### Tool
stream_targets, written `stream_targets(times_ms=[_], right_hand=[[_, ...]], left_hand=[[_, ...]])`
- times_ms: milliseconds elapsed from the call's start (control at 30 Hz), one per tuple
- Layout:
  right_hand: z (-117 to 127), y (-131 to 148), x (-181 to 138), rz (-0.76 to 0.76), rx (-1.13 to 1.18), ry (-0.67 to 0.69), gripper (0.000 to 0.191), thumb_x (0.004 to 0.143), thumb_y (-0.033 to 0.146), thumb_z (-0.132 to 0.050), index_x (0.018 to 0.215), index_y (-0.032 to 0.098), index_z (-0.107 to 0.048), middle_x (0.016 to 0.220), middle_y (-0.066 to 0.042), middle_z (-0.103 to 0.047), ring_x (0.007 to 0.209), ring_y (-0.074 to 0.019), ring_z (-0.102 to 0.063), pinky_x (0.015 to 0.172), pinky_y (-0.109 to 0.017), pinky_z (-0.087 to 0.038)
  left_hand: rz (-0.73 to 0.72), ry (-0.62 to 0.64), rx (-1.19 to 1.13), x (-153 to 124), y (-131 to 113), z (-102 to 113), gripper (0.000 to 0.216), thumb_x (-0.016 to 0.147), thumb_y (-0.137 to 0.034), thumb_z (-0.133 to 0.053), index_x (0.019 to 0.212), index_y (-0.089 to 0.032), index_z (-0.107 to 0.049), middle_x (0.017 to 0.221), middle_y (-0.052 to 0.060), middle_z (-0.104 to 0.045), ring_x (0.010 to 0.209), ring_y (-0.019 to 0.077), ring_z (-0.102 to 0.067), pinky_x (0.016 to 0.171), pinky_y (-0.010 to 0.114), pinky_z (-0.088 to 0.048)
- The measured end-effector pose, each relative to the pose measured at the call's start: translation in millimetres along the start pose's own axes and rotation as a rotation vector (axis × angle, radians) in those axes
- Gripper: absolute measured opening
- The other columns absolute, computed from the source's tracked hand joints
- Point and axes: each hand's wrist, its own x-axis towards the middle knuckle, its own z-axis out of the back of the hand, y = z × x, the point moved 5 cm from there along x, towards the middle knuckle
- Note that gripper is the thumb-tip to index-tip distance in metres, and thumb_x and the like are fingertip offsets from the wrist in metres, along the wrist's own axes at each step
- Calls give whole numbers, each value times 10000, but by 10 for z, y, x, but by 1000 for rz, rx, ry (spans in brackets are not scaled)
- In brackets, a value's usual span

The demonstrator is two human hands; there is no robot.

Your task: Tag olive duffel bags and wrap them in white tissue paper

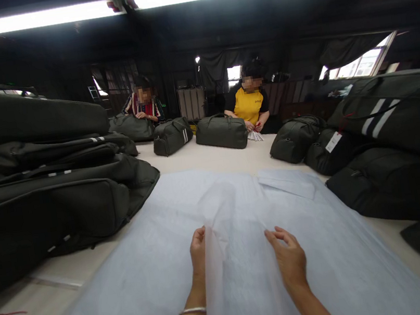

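A stack of thin white tissue sheets [171, 268] lies spread on the table in front of me. My left hand [198, 251] pinches the edge of the top sheet [222, 213] and lifts it, so it rises in a fold between my hands. My right hand [288, 256] hovers over the sheets with fingers curled and slightly apart, touching or just above the paper. A thin bracelet sits on my left wrist.
Dark green duffel bags are piled high at left [41, 193] and right [388, 136]. Across the pale table [226, 157] two people sit with more bags [221, 132]; one in a yellow shirt [248, 104] handles small tags. Red marks show on the table's near left.
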Motion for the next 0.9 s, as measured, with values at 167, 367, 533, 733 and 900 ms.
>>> stream_targets(times_ms=[167, 367, 533, 733, 900], right_hand=[[-579, 134, -145, 146, -132, 73, 571, 777, 490, -537, 1188, 111, -653, 1429, -207, -486, 1385, -393, -344, 1148, -594, -203], [-658, -130, -270, 659, -439, 455, 511, 863, 378, -497, 1364, 303, -558, 1487, -26, -457, 1450, -322, -250, 1206, -562, -79], [-658, -123, -293, 680, -677, 500, 522, 920, 308, -443, 1441, 288, -462, 1556, -24, -334, 1473, -311, -164, 1202, -566, -82], [-860, 180, -98, 370, -747, 522, 604, 900, 130, -369, 1499, 202, -342, 1602, -26, -183, 1486, -291, -68, 1198, -534, -11], [-839, 269, 152, 272, -610, 474, 530, 925, 219, -377, 1450, 192, -444, 1564, -51, -324, 1474, -286, -177, 1188, -555, -80]], left_hand=[[-358, 93, 282, -168, -88, -263, 243, 728, -399, -711, 683, -200, -579, 1044, 64, -639, 1015, 236, -588, 901, 362, -477], [-715, 592, 1061, -313, 210, -524, 353, 945, -284, -512, 1292, -229, -544, 1448, 100, -495, 1348, 245, -436, 1116, 480, -375], [-702, 696, 1549, -56, 483, -273, 652, 939, -524, -504, 1514, -329, -265, 1606, 63, -235, 1486, 308, -167, 1179, 621, -172], [-606, 701, 1646, -4, 616, -69, 762, 895, -720, -380, 1530, -342, -196, 1617, 78, -152, 1489, 350, -90, 1157, 681, -98], [-517, 602, 1658, -72, 587, 117, 836, 848, -766, -404, 1528, -315, -220, 1612, 69, -160, 1487, 368, -67, 1155, 690, -41]])
